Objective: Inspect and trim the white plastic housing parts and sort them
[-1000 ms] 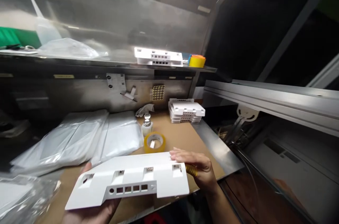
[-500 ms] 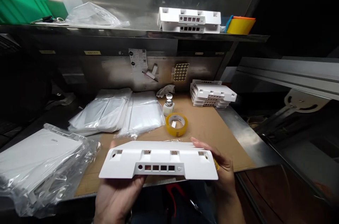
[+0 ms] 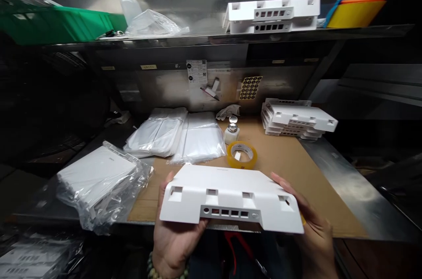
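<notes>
A white plastic housing [image 3: 227, 184], with a row of port cutouts and several notches along its edge, is held up in front of me. My left hand [image 3: 178, 239] grips its left end, fingers underneath and thumb at the side. At the other end, my right hand [image 3: 310, 217] has its fingers over the top edge. A bit of something yellow [image 3: 302, 219] shows by the right hand; I cannot make out what it is. Just beyond the housing, a roll of yellow tape [image 3: 241, 155] lies on the cardboard [image 3: 280, 160], near a pump-top bottle [image 3: 232, 132].
More white housings [image 3: 298, 118] are stacked at the back right, others [image 3: 273, 15] on the shelf. Clear plastic bags [image 3: 198, 138] lie at the back. A bagged white housing [image 3: 99, 175] rests at left. A green bin [image 3: 66, 24] sits on the shelf. Red-handled pliers [image 3: 239, 244] show below.
My view has swung left, so the bench appears shifted to the right. The housing has tipped and shows more of its top face. Both hands still hold it.
</notes>
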Motion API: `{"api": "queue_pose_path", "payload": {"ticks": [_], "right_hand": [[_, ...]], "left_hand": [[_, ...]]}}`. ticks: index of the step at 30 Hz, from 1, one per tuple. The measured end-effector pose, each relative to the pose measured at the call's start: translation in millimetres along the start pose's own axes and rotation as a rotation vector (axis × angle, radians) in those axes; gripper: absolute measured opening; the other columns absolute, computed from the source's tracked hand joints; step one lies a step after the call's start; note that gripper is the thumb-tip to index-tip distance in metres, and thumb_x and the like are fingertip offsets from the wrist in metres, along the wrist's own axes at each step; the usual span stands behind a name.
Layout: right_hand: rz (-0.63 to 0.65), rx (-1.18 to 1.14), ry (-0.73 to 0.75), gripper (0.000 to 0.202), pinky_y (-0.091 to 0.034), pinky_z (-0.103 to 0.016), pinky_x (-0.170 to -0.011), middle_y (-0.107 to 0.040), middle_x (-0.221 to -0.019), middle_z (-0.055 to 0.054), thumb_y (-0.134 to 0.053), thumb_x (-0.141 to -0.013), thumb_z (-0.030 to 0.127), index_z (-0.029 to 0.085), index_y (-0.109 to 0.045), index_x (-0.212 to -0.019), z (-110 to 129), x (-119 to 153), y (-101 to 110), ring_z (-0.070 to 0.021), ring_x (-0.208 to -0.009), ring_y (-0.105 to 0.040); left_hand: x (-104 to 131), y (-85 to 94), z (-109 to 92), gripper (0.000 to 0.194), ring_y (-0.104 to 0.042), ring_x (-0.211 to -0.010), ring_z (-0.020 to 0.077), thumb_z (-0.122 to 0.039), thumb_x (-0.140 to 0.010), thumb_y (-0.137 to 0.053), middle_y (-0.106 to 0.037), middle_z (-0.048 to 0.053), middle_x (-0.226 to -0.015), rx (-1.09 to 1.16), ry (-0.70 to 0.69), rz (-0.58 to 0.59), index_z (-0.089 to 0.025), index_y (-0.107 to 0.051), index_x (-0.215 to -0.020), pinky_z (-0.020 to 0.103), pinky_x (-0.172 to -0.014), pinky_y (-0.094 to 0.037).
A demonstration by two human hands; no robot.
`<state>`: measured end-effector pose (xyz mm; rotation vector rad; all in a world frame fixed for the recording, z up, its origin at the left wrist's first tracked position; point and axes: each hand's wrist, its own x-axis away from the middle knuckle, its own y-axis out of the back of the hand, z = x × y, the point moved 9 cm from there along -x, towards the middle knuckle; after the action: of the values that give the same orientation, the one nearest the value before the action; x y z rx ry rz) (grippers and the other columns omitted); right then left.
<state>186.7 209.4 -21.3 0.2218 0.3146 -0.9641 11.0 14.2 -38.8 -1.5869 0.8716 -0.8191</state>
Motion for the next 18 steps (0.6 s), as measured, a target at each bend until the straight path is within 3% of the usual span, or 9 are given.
{"api": "queue_pose_path", "payload": {"ticks": [5,7,9,12,18], "right_hand": [[-0.045,0.024,-0.074,0.037,-0.034,-0.05,-0.123,-0.062,-0.144,-0.001,-0.072,-0.085,0.042,0.034,-0.074,-0.121,-0.2,1.1,1.7,-0.0337,-0.141,-0.049],[-0.076,0.049,-0.16,0.048,-0.042,-0.046,-0.119,-0.063,-0.143,-0.003,-0.075,-0.082,0.045,0.032,-0.072,-0.127,-16.7,-0.4,11.4,-0.034,-0.14,-0.051],[-0.084,0.009,-0.31,0.052,-0.057,-0.042,-0.104,-0.068,-0.136,-0.007,-0.073,-0.082,0.052,0.028,-0.071,-0.128,-43.7,0.8,22.1,-0.0353,-0.131,-0.059],[0.014,-0.144,-0.432,0.048,-0.066,-0.041,-0.085,-0.073,-0.126,-0.012,-0.072,-0.083,0.054,0.025,-0.076,-0.121,-69.3,5.8,24.0,-0.0367,-0.114,-0.07],[0.125,-0.161,-0.329,0.043,-0.065,-0.043,-0.086,-0.076,-0.119,-0.012,-0.08,-0.078,0.047,0.029,-0.077,-0.117,-51.9,11.5,13.3,-0.0352,-0.106,-0.074]], "left_hand": [[-1.2,-18.3,4.7,0.041,-0.063,-0.127,0.0239,-0.049,-0.098,-0.052,-0.071,-0.002,-0.128,-0.015,0.02,0.148,-0.027,-0.07,-0.126,0.046,-0.111,-0.046],[-3.6,-23.6,7.7,0.039,-0.061,-0.128,0.0259,-0.045,-0.096,-0.051,-0.074,-0.001,-0.125,-0.048,0.045,0.188,-0.024,-0.073,-0.122,0.046,-0.114,-0.042],[-5.9,-23.1,6.6,0.04,-0.062,-0.127,0.0302,-0.041,-0.091,-0.052,-0.076,0.002,-0.121,-0.087,0.024,0.219,-0.022,-0.075,-0.118,0.049,-0.115,-0.04],[-6.1,-11.3,-4.2,0.05,-0.068,-0.116,0.0349,-0.039,-0.078,-0.058,-0.08,0.006,-0.109,-0.164,-0.105,0.236,-0.019,-0.072,-0.121,0.052,-0.112,-0.043],[-1.1,21.3,-15.4,0.063,-0.075,-0.08,0.0273,-0.032,-0.058,-0.058,-0.081,0.001,-0.093,-0.23,-0.172,0.126,-0.023,-0.071,-0.118,0.044,-0.095,-0.056]]}}
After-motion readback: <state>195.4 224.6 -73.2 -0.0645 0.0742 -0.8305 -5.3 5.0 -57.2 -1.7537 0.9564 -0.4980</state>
